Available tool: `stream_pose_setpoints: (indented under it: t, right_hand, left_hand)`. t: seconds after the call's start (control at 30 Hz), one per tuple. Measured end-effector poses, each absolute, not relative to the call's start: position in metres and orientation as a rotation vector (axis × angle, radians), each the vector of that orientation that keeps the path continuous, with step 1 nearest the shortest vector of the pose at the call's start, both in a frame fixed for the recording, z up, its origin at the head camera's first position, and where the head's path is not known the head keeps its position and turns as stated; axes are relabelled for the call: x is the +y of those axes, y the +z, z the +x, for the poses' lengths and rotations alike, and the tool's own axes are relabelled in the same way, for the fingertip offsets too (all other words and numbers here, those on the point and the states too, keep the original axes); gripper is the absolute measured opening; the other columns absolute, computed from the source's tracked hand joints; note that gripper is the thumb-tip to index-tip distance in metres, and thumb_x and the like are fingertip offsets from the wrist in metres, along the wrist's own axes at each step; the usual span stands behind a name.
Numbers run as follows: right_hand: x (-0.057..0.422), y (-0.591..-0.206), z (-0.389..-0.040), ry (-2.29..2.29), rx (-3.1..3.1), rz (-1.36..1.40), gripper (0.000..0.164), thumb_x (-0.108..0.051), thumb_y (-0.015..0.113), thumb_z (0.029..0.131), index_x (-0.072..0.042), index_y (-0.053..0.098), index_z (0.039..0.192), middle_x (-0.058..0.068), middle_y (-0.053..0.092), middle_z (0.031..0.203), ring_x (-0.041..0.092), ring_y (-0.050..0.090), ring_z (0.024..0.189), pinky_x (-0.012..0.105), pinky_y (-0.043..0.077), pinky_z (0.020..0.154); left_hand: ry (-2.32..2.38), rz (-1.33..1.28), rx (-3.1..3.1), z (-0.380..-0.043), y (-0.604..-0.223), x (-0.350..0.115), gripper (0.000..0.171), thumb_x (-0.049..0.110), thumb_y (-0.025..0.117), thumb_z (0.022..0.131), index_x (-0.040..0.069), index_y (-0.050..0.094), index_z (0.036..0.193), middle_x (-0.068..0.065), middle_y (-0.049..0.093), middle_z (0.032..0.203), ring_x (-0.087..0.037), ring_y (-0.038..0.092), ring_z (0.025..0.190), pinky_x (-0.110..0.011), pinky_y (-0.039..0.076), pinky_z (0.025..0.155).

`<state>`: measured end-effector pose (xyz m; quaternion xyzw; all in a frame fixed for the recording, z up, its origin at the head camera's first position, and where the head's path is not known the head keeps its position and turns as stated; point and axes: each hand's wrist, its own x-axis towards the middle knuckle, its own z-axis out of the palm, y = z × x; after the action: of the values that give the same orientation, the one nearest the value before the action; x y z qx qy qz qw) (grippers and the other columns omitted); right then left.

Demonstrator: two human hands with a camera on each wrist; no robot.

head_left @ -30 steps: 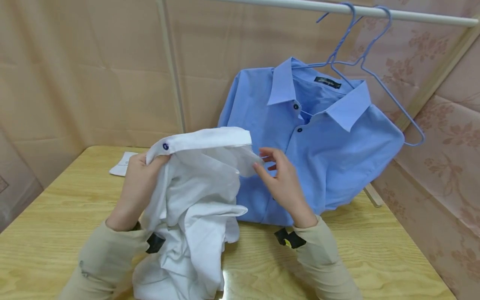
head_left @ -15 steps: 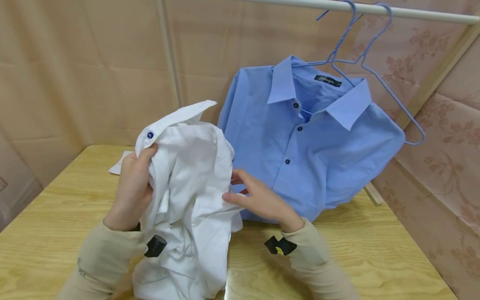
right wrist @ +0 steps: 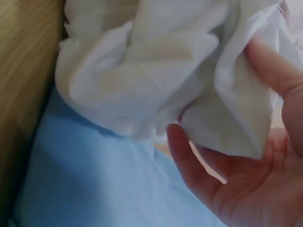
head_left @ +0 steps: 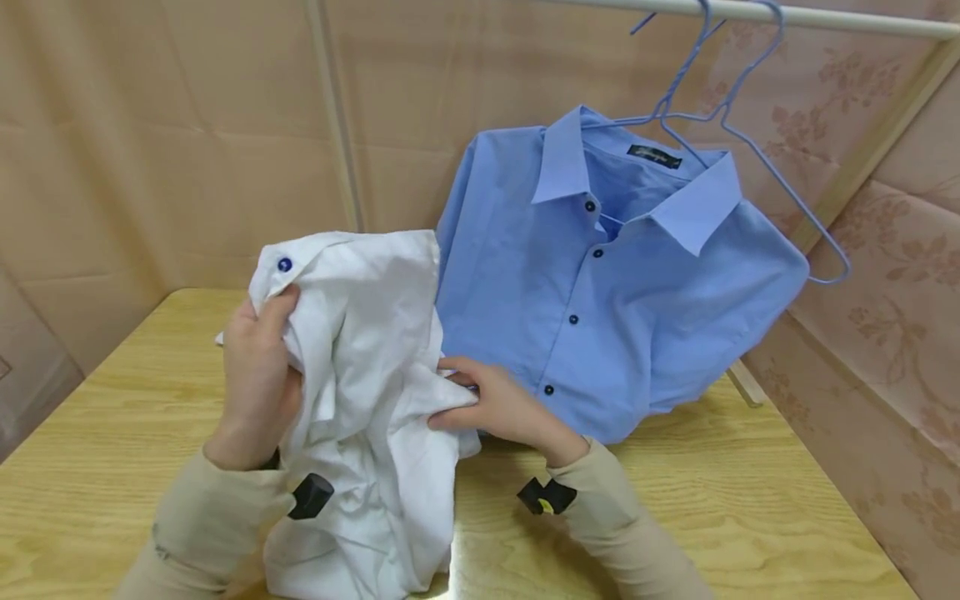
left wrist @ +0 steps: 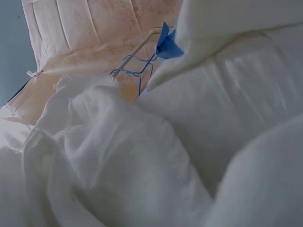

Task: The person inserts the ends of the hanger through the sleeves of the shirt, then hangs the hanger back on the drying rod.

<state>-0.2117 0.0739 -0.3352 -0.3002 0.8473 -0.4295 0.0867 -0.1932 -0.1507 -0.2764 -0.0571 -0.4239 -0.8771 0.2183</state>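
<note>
In the head view a white shirt [head_left: 375,333] hangs bunched from my left hand [head_left: 258,375] down to the table. That hand pinches its upper left corner, thumb in front, just below a dark blue button [head_left: 284,264]. My right hand [head_left: 498,404] is at the shirt's right edge. Its thumb and fingers are spread on either side of a loose fold, touching the cloth. The right wrist view shows the fold [right wrist: 227,127] lying between the parted thumb and fingers [right wrist: 189,161]. White cloth [left wrist: 128,156] fills most of the left wrist view, where the left hand is hidden.
A light blue shirt [head_left: 510,250] hangs tilted behind the right hand, partly on a blue wire hanger [head_left: 780,179]. The hanger hooks over a white rail [head_left: 847,18]. Below lies a wooden table [head_left: 720,508]; curtains [head_left: 187,167] stand behind.
The left hand has shifted slightly left with the shirt's corner. The right hand has moved down and left to the shirt's right edge. The upper cloth strip has flopped over.
</note>
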Motion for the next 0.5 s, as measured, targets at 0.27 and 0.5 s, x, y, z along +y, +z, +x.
stream_pose_setpoints:
  t: [0.27, 0.5]
  right_hand:
    - [0.093, -0.307, -0.210, -1.407, 2.707, -0.792, 0.014, -0.023, 0.060, 0.079, -0.018, 0.062, 0.093, -0.003, 0.059, 0.082, 0.012, 0.046, 0.064, 0.027, 0.039, 0.059]
    - [0.126, -0.306, -0.228, -1.455, 2.943, -0.654, 0.018, -0.024, 0.056, 0.082, -0.015, 0.059, 0.098, 0.002, 0.059, 0.085, 0.016, 0.046, 0.060, 0.029, 0.038, 0.054]
  left_hand:
    - [-2.455, -0.124, -0.961, -0.193, -0.266, -0.171, 0.035, 0.006, 0.060, 0.077, -0.006, 0.046, 0.108, -0.015, 0.047, 0.107, -0.022, 0.050, 0.097, -0.026, 0.045, 0.075]
    - [-2.469, -0.083, -0.713, -0.196, -0.257, -0.197, 0.033, -0.002, 0.056, 0.078, -0.008, 0.047, 0.109, -0.017, 0.047, 0.115, -0.025, 0.046, 0.105, -0.029, 0.042, 0.082]
